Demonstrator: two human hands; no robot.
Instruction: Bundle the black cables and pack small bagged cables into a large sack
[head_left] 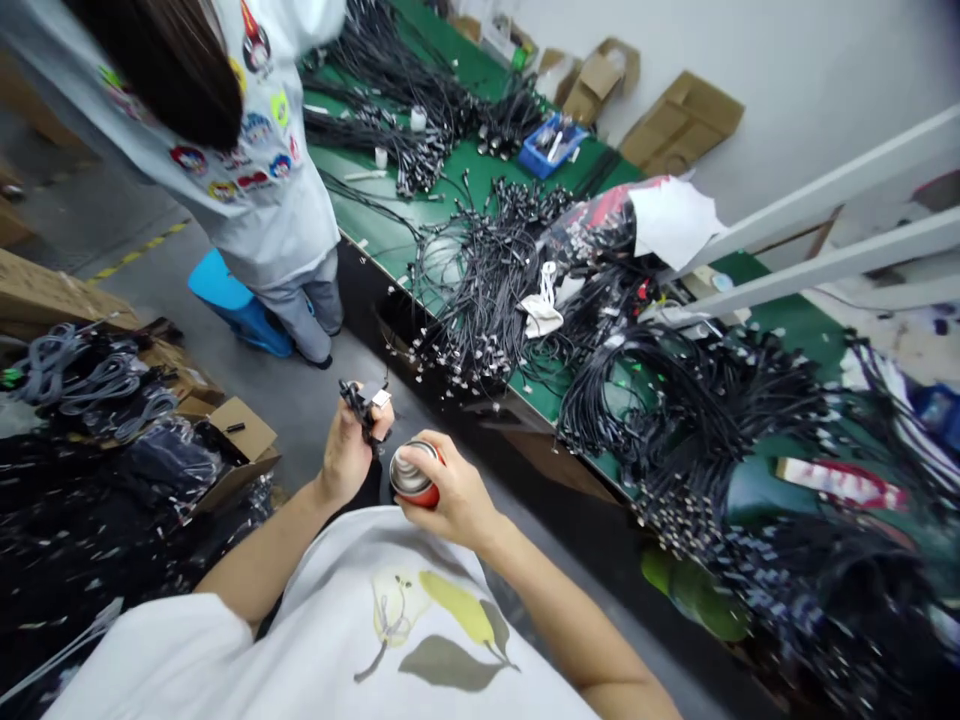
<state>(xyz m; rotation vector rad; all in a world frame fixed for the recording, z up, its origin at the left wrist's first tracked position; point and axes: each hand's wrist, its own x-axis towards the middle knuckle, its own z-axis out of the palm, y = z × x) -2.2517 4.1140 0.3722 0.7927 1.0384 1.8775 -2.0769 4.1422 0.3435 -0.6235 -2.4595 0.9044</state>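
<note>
My left hand (349,446) is closed around a small black device with a pale flat piece (370,404) on it; its exact kind is hard to make out. Just to the right, my right hand (454,494) wraps round a red aerosol can (417,474) with a silver top. My thumb lies over the can's top. The can and the black device are close together, in front of my shirt and away from the bench.
Bundles of black cables (487,270) cover much of the green bench (382,215), with a blue basket (553,146) farther back. White posts (825,200) rise at right. Another person (277,200) stands at left near a blue stool (236,300). Open cartons (244,425) and black goods lie at lower left.
</note>
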